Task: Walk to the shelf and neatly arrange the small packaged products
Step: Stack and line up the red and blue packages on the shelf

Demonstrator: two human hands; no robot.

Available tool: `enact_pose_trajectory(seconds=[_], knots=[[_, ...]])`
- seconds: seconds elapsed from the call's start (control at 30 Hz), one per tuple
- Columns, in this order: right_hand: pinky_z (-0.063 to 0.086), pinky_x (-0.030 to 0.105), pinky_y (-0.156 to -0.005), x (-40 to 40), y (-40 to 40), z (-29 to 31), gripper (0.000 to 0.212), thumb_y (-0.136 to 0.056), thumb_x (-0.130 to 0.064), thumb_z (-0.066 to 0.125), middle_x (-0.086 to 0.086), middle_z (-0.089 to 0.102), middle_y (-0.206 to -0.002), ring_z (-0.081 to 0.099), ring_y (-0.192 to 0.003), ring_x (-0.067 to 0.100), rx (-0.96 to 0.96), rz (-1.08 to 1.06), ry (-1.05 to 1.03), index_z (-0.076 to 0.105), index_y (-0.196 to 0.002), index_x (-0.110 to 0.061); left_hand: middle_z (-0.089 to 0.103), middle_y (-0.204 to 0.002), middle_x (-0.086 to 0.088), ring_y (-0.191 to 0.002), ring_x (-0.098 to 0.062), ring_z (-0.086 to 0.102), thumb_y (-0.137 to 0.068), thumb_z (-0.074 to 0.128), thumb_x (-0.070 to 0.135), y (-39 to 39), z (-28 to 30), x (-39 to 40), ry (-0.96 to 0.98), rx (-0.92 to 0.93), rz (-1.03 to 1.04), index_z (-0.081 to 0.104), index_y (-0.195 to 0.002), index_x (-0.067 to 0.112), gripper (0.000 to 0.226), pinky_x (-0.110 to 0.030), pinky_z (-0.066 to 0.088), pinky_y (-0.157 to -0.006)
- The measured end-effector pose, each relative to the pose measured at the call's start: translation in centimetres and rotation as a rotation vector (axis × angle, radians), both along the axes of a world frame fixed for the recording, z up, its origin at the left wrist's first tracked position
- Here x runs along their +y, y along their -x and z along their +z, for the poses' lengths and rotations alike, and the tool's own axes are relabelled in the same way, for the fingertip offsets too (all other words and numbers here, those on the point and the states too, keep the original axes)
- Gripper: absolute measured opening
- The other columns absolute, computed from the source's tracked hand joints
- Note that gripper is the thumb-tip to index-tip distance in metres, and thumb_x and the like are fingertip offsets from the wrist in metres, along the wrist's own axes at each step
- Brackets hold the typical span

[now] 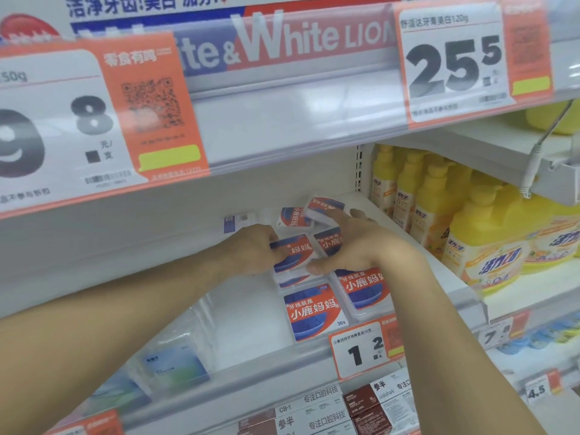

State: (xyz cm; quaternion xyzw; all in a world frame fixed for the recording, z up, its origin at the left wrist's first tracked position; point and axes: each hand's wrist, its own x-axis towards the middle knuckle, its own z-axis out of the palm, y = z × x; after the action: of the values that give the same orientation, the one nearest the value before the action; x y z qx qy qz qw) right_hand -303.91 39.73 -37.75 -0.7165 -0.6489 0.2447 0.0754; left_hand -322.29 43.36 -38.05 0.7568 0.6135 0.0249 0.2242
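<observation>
Two tiers of white shelving fill the view, the upper edge carrying large price tags and the tier below holding the goods. Yellow detergent bottles stand in a block at the right, well apart from the work. Left of them, on the lower shelf, lie the small red-and-blue floss boxes, some flat in rows at the front and two tipped askew at the back.

Both hands reach in over the middle of that group. The left hand has its fingers curled onto the left edge of one box; the right hand presses its thumb at that box's lower right corner, with its fingers spread toward the tilted boxes behind. So the box sits pinched between the two hands, lying on others beneath it. How firmly either hand clamps it I cannot tell.

These boxes look light, rigid and glossy, likely clear plastic shells, so they should slide easily and may slip or topple if nudged. Holding by opposite short edges, as here, seems the safest grip for squaring one up.
</observation>
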Motion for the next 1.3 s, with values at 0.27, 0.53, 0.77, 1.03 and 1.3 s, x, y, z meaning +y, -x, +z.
enact_pose_trajectory(seconds=[0.27, 0.53, 0.77, 1.03, 1.3], knots=[[0.054, 0.031, -0.074, 0.1, -1.4, 0.3, 0.094, -0.072, -0.057, 0.078, 0.001, 0.041, -0.146, 0.061, -0.098, 0.019, 0.069, -0.016, 0.062, 0.031, -0.15, -0.031, 0.064, -0.111, 0.0, -0.095, -0.019, 0.065, -0.091, 0.059, 0.043, -0.6, 0.4, 0.1, 0.07, -0.004, -0.029, 0.055, -0.109, 0.02, 0.029, -0.031, 0.058, -0.082], [0.055, 0.033, -0.081, 0.2, -0.8, 1.5, 0.072, -0.079, -0.051, 0.074, 0.001, 0.053, -0.138, 0.061, -0.105, 0.023, 0.035, -0.046, -0.107, 0.045, -0.14, -0.027, 0.054, -0.131, -0.008, -0.116, -0.027, 0.053, -0.092, 0.055, 0.05, 1.4, 1.5, 4.9, -0.264, 0.091, 0.082, 0.054, -0.127, 0.015, 0.05, -0.033, 0.045, -0.093], [0.05, 0.046, -0.097, 9.1, 0.4, 2.2, 0.104, -0.078, -0.05, 0.076, 0.012, 0.036, -0.153, 0.055, -0.122, 0.036, -0.051, 0.045, -0.173, 0.011, -0.156, -0.031, 0.058, -0.131, -0.009, -0.118, -0.029, 0.056, -0.081, 0.069, 0.044, 3.7, -1.1, 8.9, -0.185, 0.314, 0.048, 0.055, -0.128, 0.01, 0.06, -0.031, 0.047, -0.093], [0.051, 0.036, -0.087, 11.0, -2.4, -0.5, 0.101, -0.071, -0.034, 0.086, 0.005, 0.049, -0.143, 0.056, -0.122, 0.029, -0.066, -0.007, -0.028, 0.026, -0.151, -0.022, 0.057, -0.1, -0.005, -0.095, -0.026, 0.054, -0.069, 0.081, 0.045, 4.7, -0.1, 8.8, -0.087, 0.356, 0.0, 0.052, -0.112, 0.013, 0.061, -0.033, 0.05, -0.084], [0.056, 0.028, -0.08, 5.9, -2.0, 2.8, 0.078, -0.054, -0.051, 0.08, -0.007, 0.057, -0.126, 0.06, -0.11, 0.014, 0.43, -0.156, -0.519, 0.054, -0.124, -0.03, 0.056, -0.129, -0.006, -0.112, -0.024, 0.053, -0.074, 0.08, 0.032, 4.0, 2.3, 6.4, -0.175, 0.057, 0.147, 0.047, -0.118, 0.006, 0.061, -0.025, 0.039, -0.077]])
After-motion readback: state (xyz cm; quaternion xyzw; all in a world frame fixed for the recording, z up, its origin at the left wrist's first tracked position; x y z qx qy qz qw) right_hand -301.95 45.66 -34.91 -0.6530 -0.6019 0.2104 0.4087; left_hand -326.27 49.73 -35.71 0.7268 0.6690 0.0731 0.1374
